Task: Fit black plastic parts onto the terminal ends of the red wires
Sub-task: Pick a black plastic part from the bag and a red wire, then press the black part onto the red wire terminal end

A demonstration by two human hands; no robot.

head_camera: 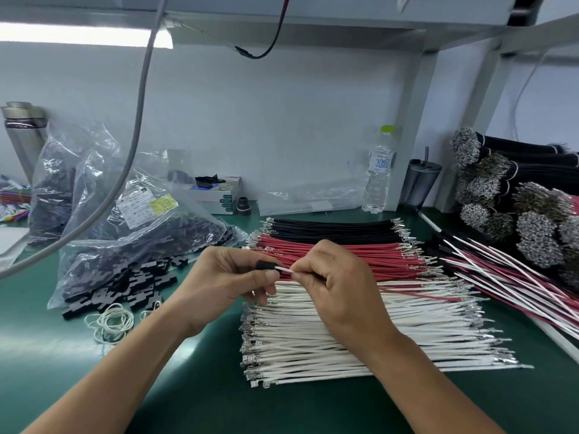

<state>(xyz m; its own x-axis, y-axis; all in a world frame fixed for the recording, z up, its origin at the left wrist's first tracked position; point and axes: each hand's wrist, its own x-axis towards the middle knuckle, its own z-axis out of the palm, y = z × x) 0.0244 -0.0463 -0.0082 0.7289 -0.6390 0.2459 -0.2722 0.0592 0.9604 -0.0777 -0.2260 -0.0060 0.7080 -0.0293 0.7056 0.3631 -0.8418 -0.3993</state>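
My left hand [225, 280] pinches a small black plastic part [266, 265] between thumb and fingers. My right hand [338, 286] pinches the end of a wire [285, 270] right beside that part; the short visible stretch looks pale and its tip meets the part. Both hands hover over the near edge of a flat pile of red wires [354, 256] with metal terminals at both ends. One red wire [416, 295] lies across the white wires, running out from under my right hand. Loose black plastic parts [134, 283] spill from an open clear bag [141, 233] to the left.
Black wires [332, 228] lie behind the red pile, white wires [344, 339] in front. Mixed wires with black ends [507, 277] and tied bundles [501, 195] fill the right. Rubber bands [112, 321], a water bottle [379, 173], a dark cup [419, 183] and a small box [219, 192] stand around.
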